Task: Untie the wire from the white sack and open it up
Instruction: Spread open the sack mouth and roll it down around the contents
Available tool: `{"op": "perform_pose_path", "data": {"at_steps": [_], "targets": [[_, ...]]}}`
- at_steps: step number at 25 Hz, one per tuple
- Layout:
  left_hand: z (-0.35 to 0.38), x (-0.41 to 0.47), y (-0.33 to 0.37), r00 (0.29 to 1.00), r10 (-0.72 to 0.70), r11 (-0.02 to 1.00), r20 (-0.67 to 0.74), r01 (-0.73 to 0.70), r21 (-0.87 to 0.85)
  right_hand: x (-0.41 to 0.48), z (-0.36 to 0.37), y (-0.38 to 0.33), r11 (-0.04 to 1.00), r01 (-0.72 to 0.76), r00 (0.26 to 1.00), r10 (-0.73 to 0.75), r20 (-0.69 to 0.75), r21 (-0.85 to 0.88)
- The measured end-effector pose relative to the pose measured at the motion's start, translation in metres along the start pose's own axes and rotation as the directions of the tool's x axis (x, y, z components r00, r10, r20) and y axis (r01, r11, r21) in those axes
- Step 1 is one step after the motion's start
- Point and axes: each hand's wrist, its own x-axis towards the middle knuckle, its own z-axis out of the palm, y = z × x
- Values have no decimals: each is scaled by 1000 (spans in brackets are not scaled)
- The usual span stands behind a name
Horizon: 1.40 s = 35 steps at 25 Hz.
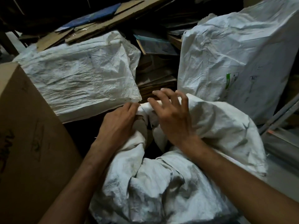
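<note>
- Head view: my left hand point(119, 122) pinches the gathered neck of the crumpled white woven sack point(169, 183); my right hand point(171, 117) hovers over it, fingers spread, holding nothing.
- No wire visible; I'd feel beneath my fingertips for it first.

Crinkled matt woven-plastic white sack point(169, 183), matt brown cardboard box point(29, 135), flattened rough cardboard sheets point(100, 25)

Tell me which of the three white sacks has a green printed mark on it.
The tall sack at the right: a green mark shows on its side. The flat sack at the left and the crumpled sack under the hands show none.
</note>
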Motion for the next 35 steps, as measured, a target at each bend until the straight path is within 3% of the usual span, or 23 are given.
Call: {"op": "perform_pose_path", "data": {"at_steps": [2,6,9,10,12,16,20,24,26,28,31,33,35], "targets": [[1,-8,-3,999,-17,999,-47,15,-52,-28,5,-8,999,20,993,-24,-113,-36],[10,-40,0,994,-39,938,-101,2,-347,-55,12,2,999,12,992,-7,127,-36],[17,-45,0,981,-169,811,94,193,-552,-51,18,2,996,86,995,-84,59,-36],[16,-44,-2,969,-172,799,176,242,-550,-48,19,2,994,109,992,-107,63,-25],[10,-39,-7,966,-123,892,228,208,-401,-37,15,2,993,107,982,-112,151,42],[0,-17,9,982,2,993,191,20,-114,-9,9,12,950,-147,886,4,463,274],[6,-6,17,1000,-7,999,-1,7,-46,-15,9,22,985,-92,959,48,279,147],[11,-18,23,977,-12,1000,-214,7,-26,-54,4,26,999,41,938,-46,343,20],[18,-24,30,957,70,998,-283,-70,9,-61,14,30,998,62,968,-65,243,20],[20,-27,35,955,131,991,-267,-119,60,-62,19,30,996,83,987,-85,139,23],[19,-25,42,953,192,974,-232,-157,161,-55,16,31,990,66,987,-84,137,128],[19,-18,42,964,189,977,-187,-166,136,-48,13,33,978,-2,985,-35,169,209],[16,-9,34,987,105,994,-118,-105,5,-48,11,34,986,-57,985,30,172,155]]}}
